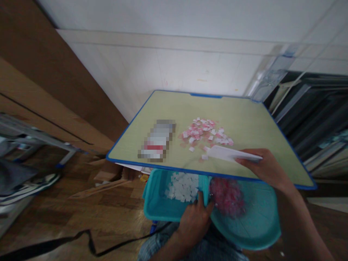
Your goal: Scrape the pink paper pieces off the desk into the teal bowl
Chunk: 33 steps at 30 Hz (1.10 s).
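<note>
My right hand (258, 163) is closed on a thin, flat white piece (227, 153), perhaps plastic or card. Its far end touches the board beside a scattered pile of small white and pink pieces (199, 130). Below the board's near edge, my left hand (196, 217) is closed around the rim of a teal rectangular tub (156, 214), right where it meets a round teal basin (261, 232). Small white squares (183, 186) lie in the tub. In the basin is a blurred heap of pink pieces (227, 197).
The pale yellow-green board (236, 112) has a blue edge and stands against a white wall (190, 65). A rectangular pixelated object (157, 139) lies on its left part. Dark stacked panels (320, 105) are at right, and a black strap (89, 241) hangs at lower left.
</note>
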Available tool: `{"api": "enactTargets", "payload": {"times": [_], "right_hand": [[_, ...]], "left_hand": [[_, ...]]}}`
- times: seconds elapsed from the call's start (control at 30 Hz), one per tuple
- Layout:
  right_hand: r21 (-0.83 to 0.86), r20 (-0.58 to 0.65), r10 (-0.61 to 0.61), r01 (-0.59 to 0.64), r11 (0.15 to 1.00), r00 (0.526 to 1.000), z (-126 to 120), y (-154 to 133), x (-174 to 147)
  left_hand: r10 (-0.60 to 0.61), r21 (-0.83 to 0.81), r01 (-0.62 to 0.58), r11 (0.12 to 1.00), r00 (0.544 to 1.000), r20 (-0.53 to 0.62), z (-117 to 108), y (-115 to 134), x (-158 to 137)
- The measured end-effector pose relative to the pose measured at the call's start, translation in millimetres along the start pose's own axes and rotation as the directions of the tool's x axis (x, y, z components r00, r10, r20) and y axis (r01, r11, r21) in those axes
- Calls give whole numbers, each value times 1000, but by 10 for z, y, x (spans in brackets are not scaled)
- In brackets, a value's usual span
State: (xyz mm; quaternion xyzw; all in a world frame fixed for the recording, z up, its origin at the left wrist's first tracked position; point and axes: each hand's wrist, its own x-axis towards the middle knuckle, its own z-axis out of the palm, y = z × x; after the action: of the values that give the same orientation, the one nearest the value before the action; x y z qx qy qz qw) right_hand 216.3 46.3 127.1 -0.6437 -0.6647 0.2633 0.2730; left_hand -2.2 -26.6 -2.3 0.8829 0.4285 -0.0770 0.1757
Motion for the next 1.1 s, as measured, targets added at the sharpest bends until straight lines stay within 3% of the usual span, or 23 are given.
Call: {"api": "enactTargets", "payload": {"times": [0.23,0.63,0.77,1.1], "right_hand": [[15,-33,45,-44,999,998,-37,9,-59],[-41,61,35,-33,999,997,-61,-33,-82],[-69,-25,4,-6,998,1000,-81,-7,-80],[-129,-34,-18,13,992,999,-159,36,-181]], "left_hand": [[24,22,-23,999,999,-37,62,-20,15],[19,13,-19,1000,1000,-11,40,-11,8],[18,24,-17,1000,999,-41,53,-9,5],[18,34,-16,999,998,-54,54,-2,-1]]}}
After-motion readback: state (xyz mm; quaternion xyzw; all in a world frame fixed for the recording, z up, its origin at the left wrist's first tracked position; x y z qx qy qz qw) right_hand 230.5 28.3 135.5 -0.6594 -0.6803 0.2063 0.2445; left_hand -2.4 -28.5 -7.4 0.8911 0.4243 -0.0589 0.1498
